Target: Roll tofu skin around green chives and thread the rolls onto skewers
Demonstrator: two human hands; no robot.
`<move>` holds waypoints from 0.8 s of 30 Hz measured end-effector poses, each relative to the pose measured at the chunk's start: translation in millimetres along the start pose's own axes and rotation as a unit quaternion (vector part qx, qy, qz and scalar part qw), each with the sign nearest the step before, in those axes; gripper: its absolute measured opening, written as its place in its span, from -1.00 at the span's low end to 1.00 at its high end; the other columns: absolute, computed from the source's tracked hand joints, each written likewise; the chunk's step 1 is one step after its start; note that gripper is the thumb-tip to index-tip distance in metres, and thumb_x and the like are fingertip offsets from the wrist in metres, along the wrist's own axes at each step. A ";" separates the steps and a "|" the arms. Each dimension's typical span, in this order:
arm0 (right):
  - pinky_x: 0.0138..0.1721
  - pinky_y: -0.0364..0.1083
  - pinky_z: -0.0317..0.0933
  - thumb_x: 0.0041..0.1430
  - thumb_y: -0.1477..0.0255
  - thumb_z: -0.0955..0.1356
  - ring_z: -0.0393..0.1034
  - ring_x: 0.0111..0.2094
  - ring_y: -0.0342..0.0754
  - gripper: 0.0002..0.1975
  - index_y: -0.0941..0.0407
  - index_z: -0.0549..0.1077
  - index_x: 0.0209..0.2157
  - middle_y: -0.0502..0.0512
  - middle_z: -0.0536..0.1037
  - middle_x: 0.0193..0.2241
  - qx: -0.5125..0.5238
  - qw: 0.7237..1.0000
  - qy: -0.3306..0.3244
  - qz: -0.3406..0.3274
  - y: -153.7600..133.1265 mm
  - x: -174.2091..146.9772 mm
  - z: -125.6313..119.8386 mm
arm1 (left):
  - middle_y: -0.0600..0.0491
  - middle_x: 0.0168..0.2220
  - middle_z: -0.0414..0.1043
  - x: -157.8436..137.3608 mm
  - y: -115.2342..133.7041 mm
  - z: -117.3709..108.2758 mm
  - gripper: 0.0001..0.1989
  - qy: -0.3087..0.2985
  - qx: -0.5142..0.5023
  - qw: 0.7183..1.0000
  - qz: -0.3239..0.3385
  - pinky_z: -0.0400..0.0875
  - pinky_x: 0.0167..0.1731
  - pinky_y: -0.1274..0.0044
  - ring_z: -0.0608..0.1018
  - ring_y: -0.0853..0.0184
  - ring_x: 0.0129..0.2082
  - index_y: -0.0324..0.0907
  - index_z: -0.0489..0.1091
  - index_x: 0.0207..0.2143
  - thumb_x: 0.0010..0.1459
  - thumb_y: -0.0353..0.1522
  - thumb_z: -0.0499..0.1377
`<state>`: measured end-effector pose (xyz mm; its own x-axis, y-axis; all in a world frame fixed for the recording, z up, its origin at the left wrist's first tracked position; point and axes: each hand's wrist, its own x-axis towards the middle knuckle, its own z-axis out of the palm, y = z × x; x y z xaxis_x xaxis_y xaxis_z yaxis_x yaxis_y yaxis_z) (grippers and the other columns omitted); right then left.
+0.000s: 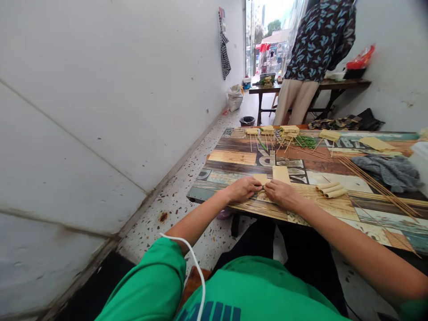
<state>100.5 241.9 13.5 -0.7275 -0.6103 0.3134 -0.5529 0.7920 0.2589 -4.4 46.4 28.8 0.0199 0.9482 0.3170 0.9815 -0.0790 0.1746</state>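
Observation:
My left hand (245, 189) and my right hand (281, 192) are close together at the near edge of the table. Their fingers are closed on a pale yellow tofu skin sheet (260, 178), with a bit of dark green showing between the fingertips. Fingers hide most of that sheet. Just beyond my right hand lies a flat tofu skin sheet (281, 174). To the right of it are several rolled tofu skins (331, 190), lying side by side.
Along the far side are skewered rolls (289, 130), green vegetable strips (306, 141) and a stack of sheets (376, 143). Wooden skewers (377, 185) and a grey cloth (389, 170) lie at right. Another person (319, 44) stands at a back table (354, 84). A wall (100, 111) runs along the left.

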 end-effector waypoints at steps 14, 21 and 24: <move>-0.23 -0.09 0.25 0.27 0.38 0.28 0.37 -0.30 -0.04 -0.74 0.14 0.51 -0.43 0.16 0.52 -0.37 0.254 0.943 0.081 0.201 -4.7 3.5 2.2 | 0.02 -0.26 0.60 0.1 -7.7 26.9 -0.81 0.095 -0.069 0.985 -0.129 0.41 -0.18 0.54 0.56 0.35 -0.27 -0.13 0.58 -0.28 0.28 -0.39 0.14; -0.39 -0.17 0.11 0.16 0.37 0.31 0.28 -0.46 -0.15 -0.76 0.16 0.47 -0.53 0.05 0.45 -0.48 0.313 0.879 -0.016 0.359 1.1 14.4 -6.9 | 0.03 -0.31 0.59 -7.1 -9.4 30.5 -0.74 0.140 -0.132 0.958 -0.214 0.43 -0.27 0.56 0.57 0.36 -0.35 -0.16 0.53 -0.05 0.19 -0.36 0.25; -0.37 -0.18 0.11 0.14 0.40 0.30 0.30 -0.43 -0.14 -0.76 0.17 0.47 -0.55 0.08 0.47 -0.45 0.300 0.881 -0.024 0.365 -0.3 18.2 -14.8 | 0.04 -0.31 0.60 -8.8 -8.4 28.7 -0.79 0.139 -0.120 0.966 -0.183 0.44 -0.24 0.55 0.58 0.36 -0.32 -0.13 0.55 -0.11 0.23 -0.35 0.21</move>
<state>93.4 230.3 32.7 -0.9866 0.0559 0.1533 -0.0343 0.8477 -0.5294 -7.4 47.5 -2.2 -0.4055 0.8091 0.4254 0.8396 0.1456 0.5232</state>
